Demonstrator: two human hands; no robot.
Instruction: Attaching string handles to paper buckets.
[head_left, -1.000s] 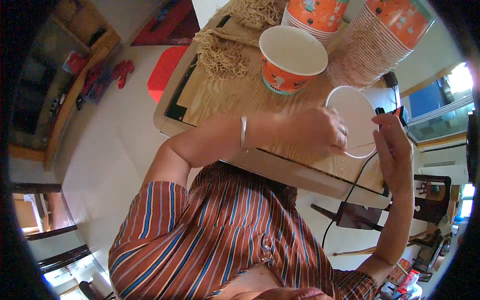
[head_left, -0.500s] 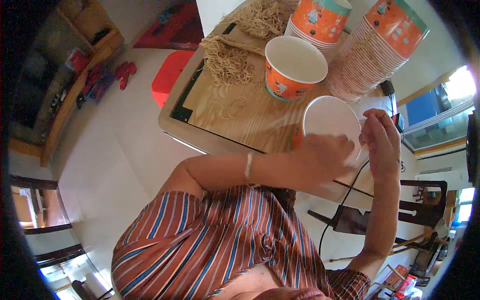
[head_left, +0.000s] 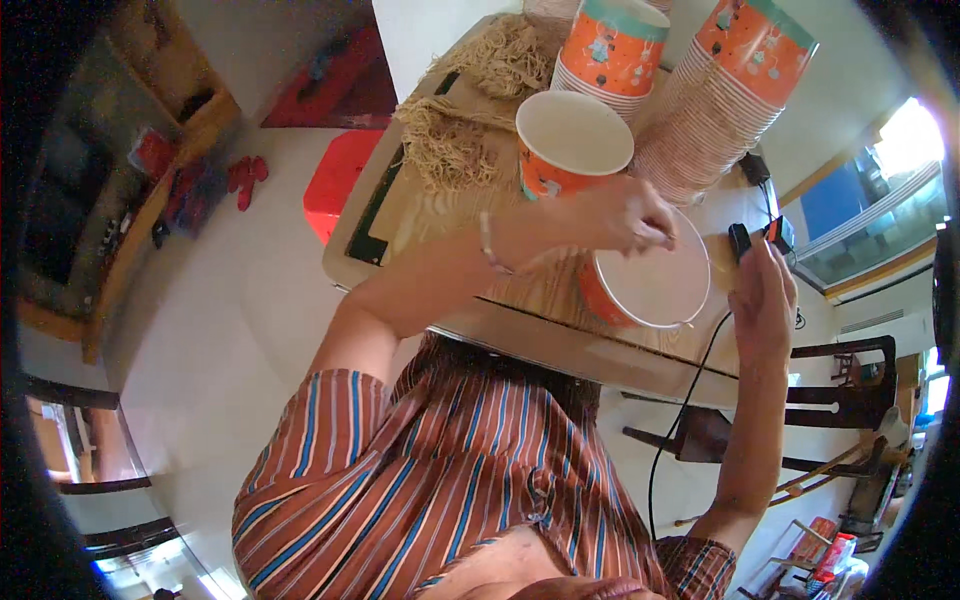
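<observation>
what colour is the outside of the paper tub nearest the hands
The tub is orange outside; the head view shows it best.

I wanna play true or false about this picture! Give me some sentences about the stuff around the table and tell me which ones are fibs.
1. The plastic stool beside the table is red. True.
2. The bracelet is on the right wrist. False: it is on the left wrist.
3. The tall stack of paper tubs has orange and green on its top tub. True.
4. The right hand is inside the nearest paper tub. False: it is outside, to the right of that tub.
5. The person's striped top has polka dots all over. False: it has stripes.
6. A tan stringy bundle lies on the table. True.
</observation>
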